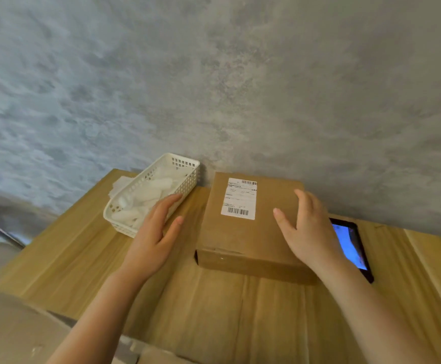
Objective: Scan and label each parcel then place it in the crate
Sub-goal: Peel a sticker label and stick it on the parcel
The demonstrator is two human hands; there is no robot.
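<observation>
Though flat on wood, labelled cardboard parcel (251, 227) between straight, empty fingers (172, 203) of both hands.

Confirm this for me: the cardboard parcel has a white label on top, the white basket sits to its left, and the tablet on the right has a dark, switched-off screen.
One thing is wrong: the tablet is on, its screen glowing blue in the head view. The rest holds: the cardboard parcel carries a white label on top, and the white basket sits to its left.

Open counter (214, 306) along the near edge. Narrow gap between the white basket (138, 198) and the cardboard parcel (251, 232). Far edge closed by the wall (240, 88). Lit tablet (350, 245) tight against parcel's right side.
</observation>
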